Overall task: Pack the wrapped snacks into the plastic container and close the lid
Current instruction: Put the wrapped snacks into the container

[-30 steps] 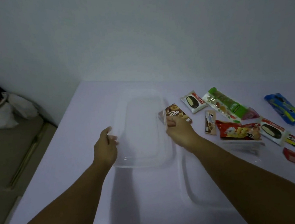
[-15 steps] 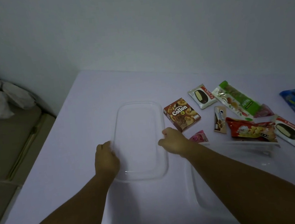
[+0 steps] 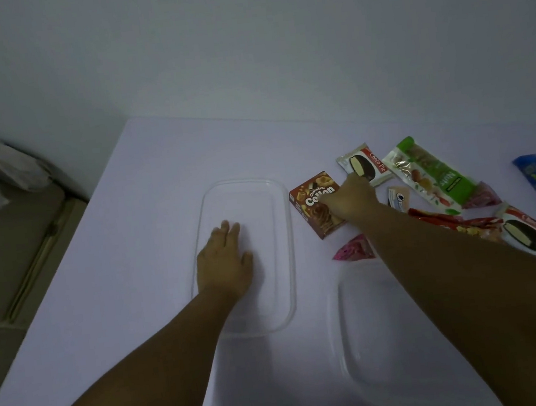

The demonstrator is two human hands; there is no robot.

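Snacks could slide away. The right hand (image 3: pixel 348 198) lies on the brown box (image 3: pixel 318 205), fingers bent, not gripping yet. The left hand (image 3: pixel 225 264) rests flat and open in the tub (image 3: pixel 283 234), blocking it. The lid (image 3: pixel 336 328) sits near.

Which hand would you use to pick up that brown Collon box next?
The right hand: it already rests on the Collon box. The left hand lies flat on the clear container, steadying it.
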